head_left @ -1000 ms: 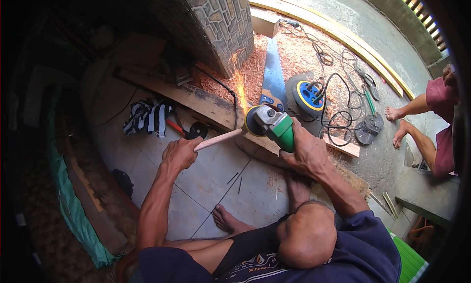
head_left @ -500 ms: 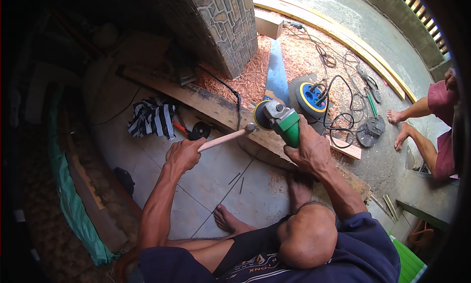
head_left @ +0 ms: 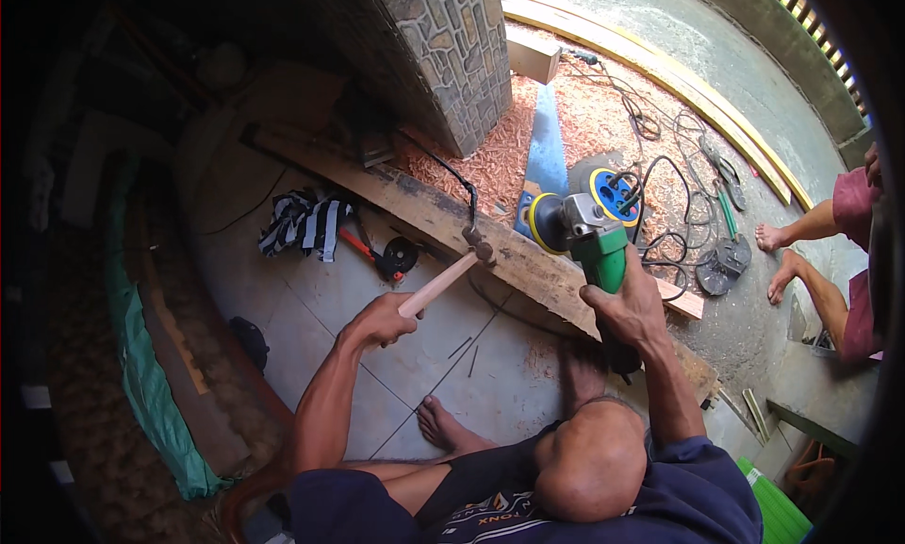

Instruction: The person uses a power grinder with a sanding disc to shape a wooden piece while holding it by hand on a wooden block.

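Note:
My left hand (head_left: 385, 320) is closed round the lower end of the pale wooden handle of a hammer (head_left: 437, 286). The hammer points up and to the right, its small rust-brown head lying over the plank. In my right hand (head_left: 636, 306) is a green angle grinder (head_left: 603, 257), gripped round its body with the thumb on the near side. A yellow-rimmed round disc (head_left: 547, 223) sits on the grinder's silver head, turned toward the hammer. A gap separates the disc from the hammer head. Whether the disc is spinning, I cannot tell.
A long worn plank (head_left: 415, 203) crosses the tiled floor. Beyond it lie wood shavings (head_left: 471, 186), a handsaw (head_left: 545, 143), a blue-and-yellow round pad (head_left: 613, 190) and tangled cords. Striped cloth (head_left: 306, 225) lies left. Another person's bare feet (head_left: 781, 272) are at right.
The grinder has drawn back to the right, widening the gap to the hammer. The hammer has turned in my left hand, so more of its head shows. The view has shifted slightly.

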`<state>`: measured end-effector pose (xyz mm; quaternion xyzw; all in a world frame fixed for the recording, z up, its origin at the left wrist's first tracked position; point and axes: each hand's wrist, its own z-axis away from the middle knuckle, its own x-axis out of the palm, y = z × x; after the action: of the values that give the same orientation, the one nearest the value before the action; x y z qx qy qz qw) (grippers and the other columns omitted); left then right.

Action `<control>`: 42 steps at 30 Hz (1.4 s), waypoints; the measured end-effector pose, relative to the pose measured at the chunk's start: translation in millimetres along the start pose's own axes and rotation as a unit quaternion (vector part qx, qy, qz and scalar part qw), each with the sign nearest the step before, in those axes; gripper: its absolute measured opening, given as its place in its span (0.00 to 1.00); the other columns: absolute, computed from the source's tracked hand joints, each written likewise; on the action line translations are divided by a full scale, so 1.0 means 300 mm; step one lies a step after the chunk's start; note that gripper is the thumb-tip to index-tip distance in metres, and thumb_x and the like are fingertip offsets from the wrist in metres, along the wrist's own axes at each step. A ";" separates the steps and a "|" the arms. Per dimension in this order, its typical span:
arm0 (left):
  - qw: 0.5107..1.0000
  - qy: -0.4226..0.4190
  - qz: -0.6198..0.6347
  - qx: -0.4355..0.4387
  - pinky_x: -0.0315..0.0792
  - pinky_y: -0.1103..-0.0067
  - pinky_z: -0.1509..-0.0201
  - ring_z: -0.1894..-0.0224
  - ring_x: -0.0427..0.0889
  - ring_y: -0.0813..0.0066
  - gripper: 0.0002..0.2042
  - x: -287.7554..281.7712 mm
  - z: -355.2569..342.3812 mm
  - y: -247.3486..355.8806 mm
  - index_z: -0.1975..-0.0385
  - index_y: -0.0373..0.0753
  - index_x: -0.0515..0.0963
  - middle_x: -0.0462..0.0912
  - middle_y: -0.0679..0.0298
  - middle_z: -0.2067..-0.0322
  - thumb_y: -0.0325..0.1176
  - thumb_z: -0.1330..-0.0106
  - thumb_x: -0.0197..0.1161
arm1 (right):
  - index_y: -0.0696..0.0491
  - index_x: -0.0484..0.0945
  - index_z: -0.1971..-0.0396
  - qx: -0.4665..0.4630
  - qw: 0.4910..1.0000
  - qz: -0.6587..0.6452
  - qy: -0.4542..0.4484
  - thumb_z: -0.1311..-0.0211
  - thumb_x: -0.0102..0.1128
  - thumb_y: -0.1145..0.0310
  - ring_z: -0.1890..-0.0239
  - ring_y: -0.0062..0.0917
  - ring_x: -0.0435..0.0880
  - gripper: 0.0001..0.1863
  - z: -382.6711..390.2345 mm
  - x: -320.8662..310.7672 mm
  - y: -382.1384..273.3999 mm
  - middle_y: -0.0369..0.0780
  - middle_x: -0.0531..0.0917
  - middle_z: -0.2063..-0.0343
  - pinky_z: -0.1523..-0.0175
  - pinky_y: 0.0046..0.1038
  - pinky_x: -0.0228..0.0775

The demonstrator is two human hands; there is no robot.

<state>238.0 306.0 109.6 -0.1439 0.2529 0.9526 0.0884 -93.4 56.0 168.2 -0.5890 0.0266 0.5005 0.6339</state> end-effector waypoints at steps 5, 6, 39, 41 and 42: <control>0.978 -0.069 0.198 -0.014 0.61 0.80 0.85 0.87 0.65 0.84 0.12 0.101 -0.018 -0.060 0.57 0.36 0.75 0.70 0.72 0.81 0.23 0.41 0.61 | 0.56 0.69 0.36 0.015 0.995 -0.099 0.011 0.51 0.72 0.55 0.56 0.43 0.87 0.41 0.032 -0.030 0.018 0.53 0.86 0.57 0.47 0.41 0.77; 0.978 -0.069 0.198 -0.014 0.61 0.80 0.85 0.87 0.65 0.84 0.12 0.109 -0.020 -0.059 0.57 0.36 0.75 0.70 0.72 0.81 0.23 0.41 0.61 | 0.56 0.69 0.36 0.014 0.995 -0.098 0.011 0.51 0.72 0.55 0.56 0.43 0.87 0.41 0.031 -0.035 0.023 0.53 0.86 0.57 0.47 0.41 0.77; 0.989 -0.089 0.113 0.012 0.62 0.80 0.84 0.86 0.66 0.84 0.11 0.183 -0.045 0.026 0.59 0.37 0.76 0.72 0.71 0.81 0.23 0.41 0.60 | 0.58 0.56 0.27 -0.141 0.969 0.202 0.000 0.50 0.73 0.57 0.56 0.50 0.87 0.52 -0.017 0.186 0.044 0.55 0.81 0.49 0.54 0.47 0.81; 0.982 -0.118 0.150 0.011 0.65 0.79 0.84 0.86 0.69 0.83 0.11 0.178 -0.053 0.015 0.58 0.36 0.76 0.72 0.70 0.81 0.24 0.40 0.61 | 0.57 0.57 0.28 -0.080 0.976 0.201 -0.013 0.49 0.72 0.57 0.54 0.51 0.87 0.50 -0.031 0.173 0.017 0.56 0.82 0.50 0.51 0.48 0.80; 0.982 -0.116 0.150 0.010 0.65 0.79 0.84 0.86 0.69 0.83 0.11 0.183 -0.058 0.009 0.58 0.36 0.76 0.72 0.70 0.81 0.24 0.40 0.61 | 0.57 0.57 0.28 -0.081 0.976 0.200 -0.015 0.49 0.72 0.57 0.54 0.51 0.87 0.50 -0.033 0.154 0.014 0.56 0.82 0.50 0.51 0.48 0.80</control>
<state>189.6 300.2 78.9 0.0085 0.2689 0.9628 -0.0256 -67.7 75.4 133.2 -0.6137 0.0940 0.6264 0.4714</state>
